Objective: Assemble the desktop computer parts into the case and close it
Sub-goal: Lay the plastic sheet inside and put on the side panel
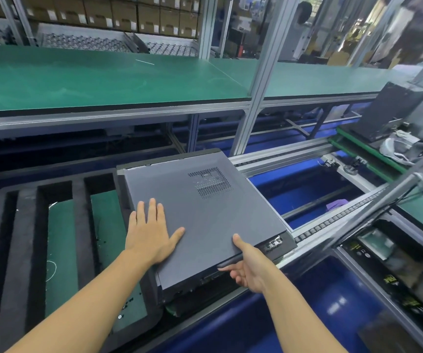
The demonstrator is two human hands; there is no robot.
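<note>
atop the black desktop case [285, 245] on its black foam tray [82, 225], grey perforated metal side panel [205, 220] lies unseated; my left hand [152, 233] presses flat, right hand [248, 268] pinches its near edge. i judge skewed sliding may jam it.

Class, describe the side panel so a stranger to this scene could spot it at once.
Below the long green bench, a computer case lies flat. The side panel is its grey top sheet, alone in bearing a perforated vent patch.

Grey side panel [205, 212] with a dotted vent grid, black foam tray [27, 238], green bench mat [90, 77], blue bins [307, 184].
</note>
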